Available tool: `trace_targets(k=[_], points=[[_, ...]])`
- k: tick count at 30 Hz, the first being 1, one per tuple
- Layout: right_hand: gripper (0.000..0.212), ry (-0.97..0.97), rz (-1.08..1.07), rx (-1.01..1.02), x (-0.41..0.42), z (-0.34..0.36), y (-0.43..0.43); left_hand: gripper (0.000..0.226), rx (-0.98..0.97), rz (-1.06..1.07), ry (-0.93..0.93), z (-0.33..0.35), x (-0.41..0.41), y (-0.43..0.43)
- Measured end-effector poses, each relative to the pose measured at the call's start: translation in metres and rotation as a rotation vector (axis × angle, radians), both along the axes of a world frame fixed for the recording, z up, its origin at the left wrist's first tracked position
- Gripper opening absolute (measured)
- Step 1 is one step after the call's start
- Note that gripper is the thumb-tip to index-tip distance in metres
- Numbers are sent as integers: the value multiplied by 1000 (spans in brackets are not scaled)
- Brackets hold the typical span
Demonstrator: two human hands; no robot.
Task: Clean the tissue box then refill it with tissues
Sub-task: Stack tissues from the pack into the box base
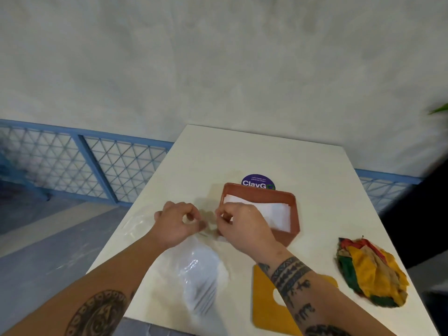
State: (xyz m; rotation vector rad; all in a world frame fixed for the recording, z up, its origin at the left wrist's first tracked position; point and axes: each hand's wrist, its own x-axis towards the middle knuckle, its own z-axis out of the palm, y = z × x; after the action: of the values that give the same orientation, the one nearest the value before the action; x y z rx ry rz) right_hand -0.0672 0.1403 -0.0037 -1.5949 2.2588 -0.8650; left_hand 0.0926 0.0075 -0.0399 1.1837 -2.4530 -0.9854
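Observation:
A brown open tissue box lies on the white table with white tissues inside it. A clear plastic pack of white tissues hangs blurred below my hands. My left hand and my right hand pinch the pack's top edge between them, just left of the box. The yellow lid with a cut-out slot lies at the front, partly under my right forearm.
A crumpled multicoloured cloth sits at the table's right edge. A purple round sticker lies behind the box. Another clear plastic wrapper lies at the left edge. A blue lattice fence and grey wall stand behind.

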Motion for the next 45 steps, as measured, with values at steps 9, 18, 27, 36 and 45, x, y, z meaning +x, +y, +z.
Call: trace_targets(k=[9,18,27,36,45], points=[[39,-150,-148,380,53,-54,13,64,35,-120,-272,-45,48,14],[20,51,-287,205,87,-70,14,50,47,-43,-96,-57,51,13],[11,331,-250,109,97,-70,16,51,13,-77,-109,-51,58,9],[20,88,-304,262,100,-53,13,52,21,-89,-126,-51,64,6],[4,-224,-407,169,74,-15,21,53,55,-93,-157,-51,65,2]])
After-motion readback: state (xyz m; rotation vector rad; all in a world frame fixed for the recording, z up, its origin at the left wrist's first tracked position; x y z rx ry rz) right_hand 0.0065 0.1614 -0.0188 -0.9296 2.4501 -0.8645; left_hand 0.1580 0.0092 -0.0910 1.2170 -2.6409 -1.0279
